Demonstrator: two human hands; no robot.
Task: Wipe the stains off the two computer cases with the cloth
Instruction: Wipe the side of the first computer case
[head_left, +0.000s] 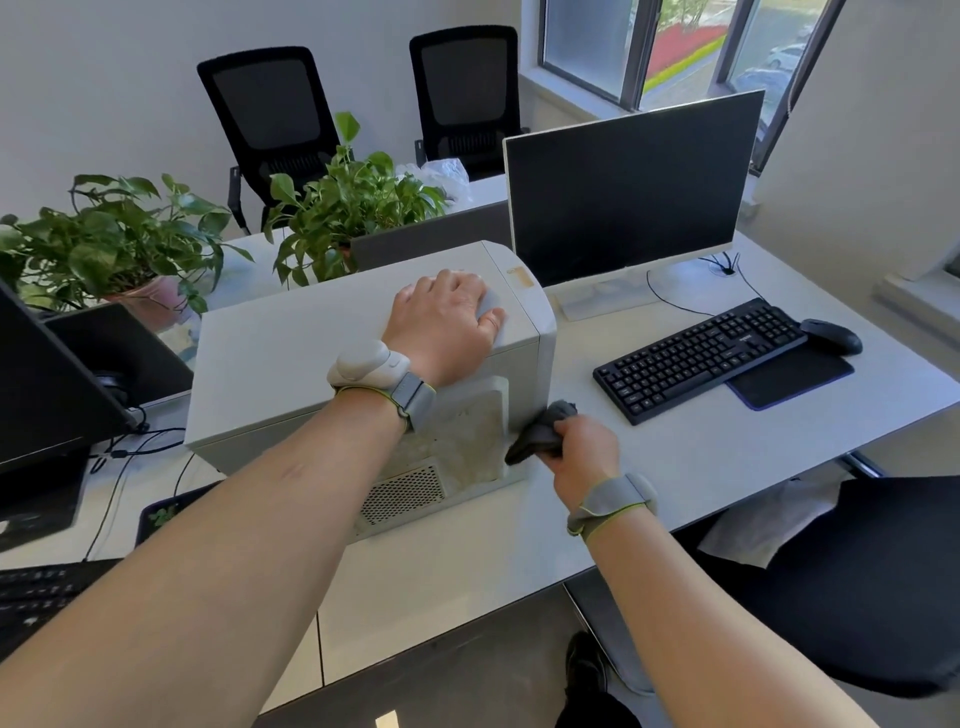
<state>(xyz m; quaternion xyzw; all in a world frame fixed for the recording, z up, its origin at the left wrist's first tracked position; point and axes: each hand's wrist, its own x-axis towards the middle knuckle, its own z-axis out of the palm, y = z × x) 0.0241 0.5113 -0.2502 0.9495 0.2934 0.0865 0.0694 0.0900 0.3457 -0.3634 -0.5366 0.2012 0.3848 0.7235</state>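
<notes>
Your left hand (447, 317) lies palm-down on top of the white computer case (311, 353), fingers spread fairly flat near its right end, thumb hooked over the near top edge. The case stands on the white desk (649, 467). Your right hand (584, 449) has its fingers curled round a bunched dark cloth (540, 431); the cloth protrudes past the knuckles and touches the case's near right corner, beside a stained panel (467, 441).
</notes>
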